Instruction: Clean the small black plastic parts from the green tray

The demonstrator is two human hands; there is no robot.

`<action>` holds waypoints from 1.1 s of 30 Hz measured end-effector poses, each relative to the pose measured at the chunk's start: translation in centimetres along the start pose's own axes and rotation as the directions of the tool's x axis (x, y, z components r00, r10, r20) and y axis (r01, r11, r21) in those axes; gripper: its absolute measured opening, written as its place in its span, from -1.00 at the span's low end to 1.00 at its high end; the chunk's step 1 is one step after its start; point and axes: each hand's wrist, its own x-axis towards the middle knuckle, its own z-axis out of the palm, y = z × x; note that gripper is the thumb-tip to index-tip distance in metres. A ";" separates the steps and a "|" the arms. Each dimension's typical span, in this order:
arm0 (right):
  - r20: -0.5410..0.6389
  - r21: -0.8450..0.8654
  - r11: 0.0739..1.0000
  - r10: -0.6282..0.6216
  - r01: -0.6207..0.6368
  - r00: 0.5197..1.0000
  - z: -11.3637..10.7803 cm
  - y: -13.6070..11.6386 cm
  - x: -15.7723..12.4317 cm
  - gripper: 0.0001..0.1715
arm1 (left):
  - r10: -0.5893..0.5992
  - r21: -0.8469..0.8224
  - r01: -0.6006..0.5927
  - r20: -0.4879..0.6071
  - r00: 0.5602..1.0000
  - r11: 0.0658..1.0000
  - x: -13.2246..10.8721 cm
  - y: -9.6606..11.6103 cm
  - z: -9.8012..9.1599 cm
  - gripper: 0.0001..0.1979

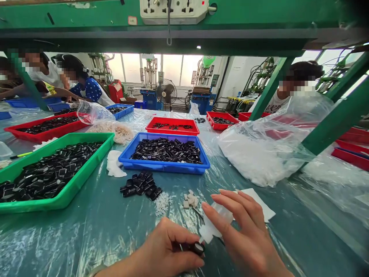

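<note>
Between the thumb and fingers of my left hand point(165, 246) is a small black plastic part point(197, 249) with a pale round end facing right. My right hand point(246, 231) is wrapped around a translucent white squeeze bottle point(210, 231), tilted so its narrow nozzle points down at that part. Whether the nozzle touches it, I cannot tell. Just beyond my hands lie a pile of black parts point(140, 185), a heap of tiny white pieces point(163, 204) and several off-white blocks point(190, 200). A thin metal tool point(198, 214) is partly hidden by the bottle.
A blue tray point(164, 166) and a green tray point(65, 200) hold many black parts. Farther back is a red tray point(173, 130). Plastic bags of white pieces point(259, 161) stand at the right. White paper point(261, 204) lies beyond my right hand. A green shelf point(86, 17) crosses overhead; co-workers sit opposite.
</note>
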 end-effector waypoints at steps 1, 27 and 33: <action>-0.015 0.014 1.000 0.011 -0.011 1.000 0.0 -0.2 -0.1 -0.59 | 0.011 0.013 -0.011 0.003 1.000 1.000 0.0 0.2 0.0 -0.77; -0.042 -0.047 0.999 0.024 -0.026 0.999 -1.5 -2.3 0.1 -0.76 | 0.111 0.014 -0.112 0.048 0.993 0.994 0.2 -0.1 0.2 -0.78; -0.021 -0.046 0.998 0.036 -0.037 0.999 -2.0 -2.4 0.4 -0.76 | 0.136 0.050 -0.139 0.047 0.990 0.989 0.2 -0.1 0.0 -0.86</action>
